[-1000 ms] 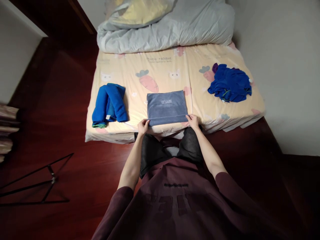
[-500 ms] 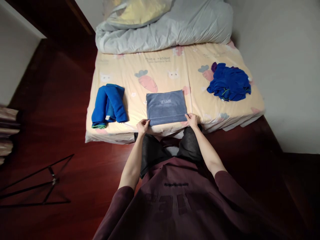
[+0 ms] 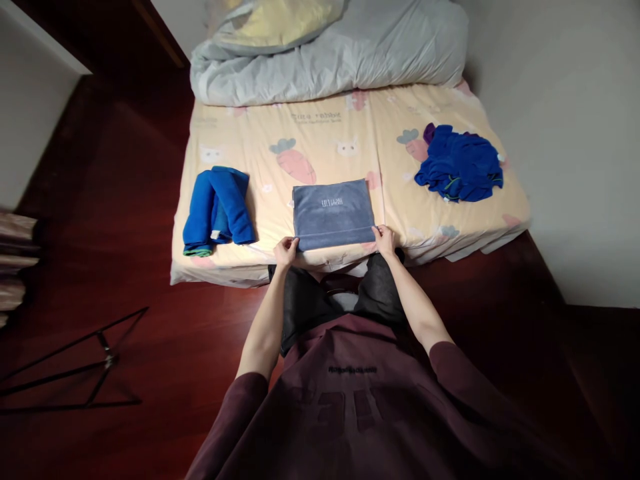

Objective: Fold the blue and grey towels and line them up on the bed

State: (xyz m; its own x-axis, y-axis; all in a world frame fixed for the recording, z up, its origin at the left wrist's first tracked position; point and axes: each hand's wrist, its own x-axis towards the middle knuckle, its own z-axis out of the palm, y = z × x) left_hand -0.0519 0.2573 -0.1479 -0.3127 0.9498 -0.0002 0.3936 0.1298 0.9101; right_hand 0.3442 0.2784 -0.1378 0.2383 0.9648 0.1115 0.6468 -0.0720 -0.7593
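A grey-blue towel [image 3: 333, 213] with small white lettering lies flat as a rectangle near the front edge of the bed. My left hand [image 3: 286, 252] pinches its near left corner. At the near right corner, my right hand [image 3: 384, 240] has its fingers closed on the same towel. Rolled blue towels [image 3: 217, 207], one end showing a green edge, rest to the left of my left hand. Farther right lies a crumpled heap of blue cloths [image 3: 460, 163] with a bit of purple at its back.
The bed [image 3: 320, 150] has a yellowish sheet printed with carrots. A pale quilt [image 3: 390, 50] is bunched across its far side. Black tripod-like legs [image 3: 95, 367] stand on the dark red floor at left. A wall [image 3: 575, 147] rises at right.
Nearly nothing differs. Both hands keep hold of the towel's near corners, and the view has shifted very slightly.
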